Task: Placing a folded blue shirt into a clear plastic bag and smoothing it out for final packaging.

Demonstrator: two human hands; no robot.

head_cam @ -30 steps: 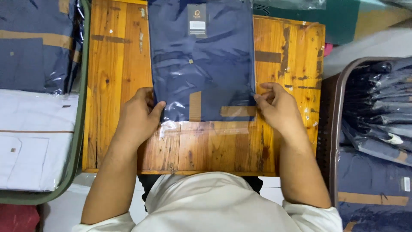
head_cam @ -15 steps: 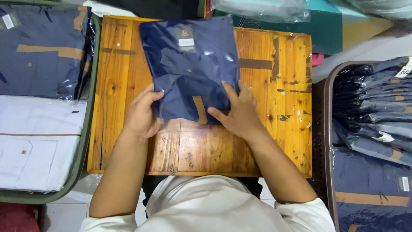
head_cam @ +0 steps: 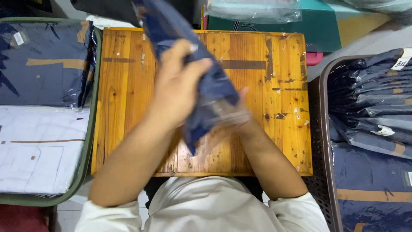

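Wooden board at centre of view, grain running toward 12 o'clock, a dark tape strip on it toward 1 o'clock.

Both hands up off the board, holding a bagged navy shirt between them. The packet is blurred and tilted on edge, running from 11 o'clock down to about 6 o'clock across the middle of the board, clear of the wood.

Left hand: back toward the camera, fingers curled over the packet's near face, clasping it. The packet lies at the hand's 3 o'clock side and passes behind the fingertips.

Right hand: mostly hidden behind the packet's lower half; only a thumb tip and the wrist show at 4 o'clock of the packet. It looks pressed against the plastic from the far side, but the grip itself I cannot tell.

At 9 o'clock, a green-rimmed tray holds a navy packet above a white packet. At 3 o'clock, a dark basket holds stacked navy packets. At 1 o'clock beyond the board, a teal box.
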